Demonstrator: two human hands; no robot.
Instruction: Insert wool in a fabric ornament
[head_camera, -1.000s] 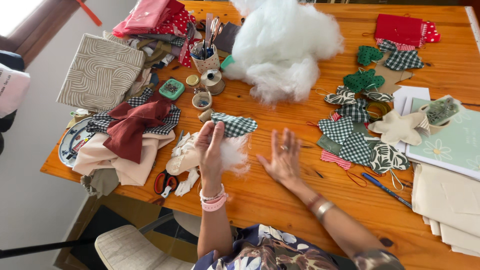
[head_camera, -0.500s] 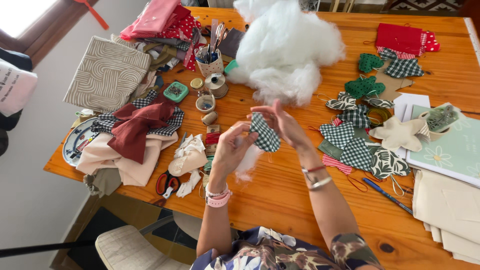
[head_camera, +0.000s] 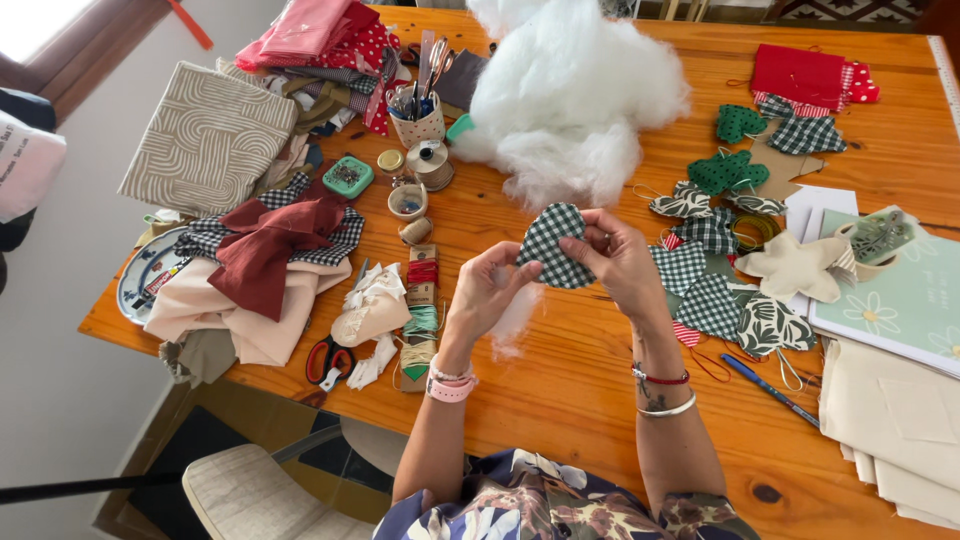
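Observation:
Both my hands hold a small heart-shaped pouch of dark green and white checked fabric (head_camera: 553, 245) above the wooden table (head_camera: 560, 400). My right hand (head_camera: 615, 262) grips its right side with thumb and fingers. My left hand (head_camera: 487, 292) pinches its lower left edge, where a tuft of white stuffing (head_camera: 517, 315) hangs below the palm. A large heap of white stuffing (head_camera: 570, 95) lies just beyond the hands.
Sewn fabric hearts and stars (head_camera: 715, 290) lie to the right, beside a blue pen (head_camera: 768, 388) and paper sheets (head_camera: 900, 420). To the left are folded cloths (head_camera: 265, 260), red-handled scissors (head_camera: 328, 360), thread spools (head_camera: 421, 300) and a cup of tools (head_camera: 418, 115).
My hands lifted from the table and came together. The checked heart pouch was taken up from near the stuffing and is now held between both hands, closer to me.

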